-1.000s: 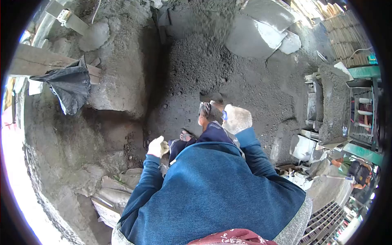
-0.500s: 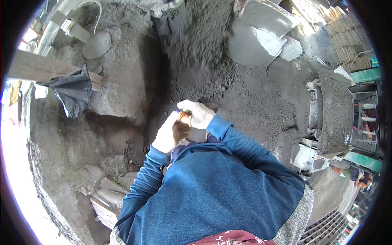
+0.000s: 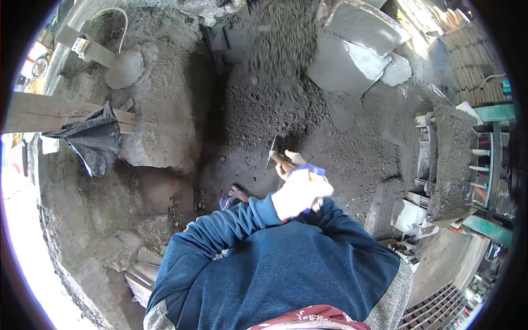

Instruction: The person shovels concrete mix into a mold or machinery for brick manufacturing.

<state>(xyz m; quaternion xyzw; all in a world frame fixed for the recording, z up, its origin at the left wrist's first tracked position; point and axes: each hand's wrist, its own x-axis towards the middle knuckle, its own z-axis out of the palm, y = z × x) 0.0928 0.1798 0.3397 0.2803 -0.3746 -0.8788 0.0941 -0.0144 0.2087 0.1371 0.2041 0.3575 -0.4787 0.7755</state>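
Observation:
My left hand, in a white glove, is closed at the front of my chest. A small blue and orange piece shows at its fingers; the full shape of what it holds is unclear. My right hand is mostly hidden behind the left one, and its grip cannot be made out. Just beyond them a thin, dark, curved edge and a brown part show above the grey ground. Loose grey gravelly material, blurred by motion, pours down at the top centre.
A foot shows left of my hands. A concrete block stands on the left, near a wooden beam with black plastic on it. Grey slabs lie upper right. A conveyor-like machine with green parts stands at the right.
Both hands have moved right, and the left now covers most of the right. The foot and the thin curved edge have come into view.

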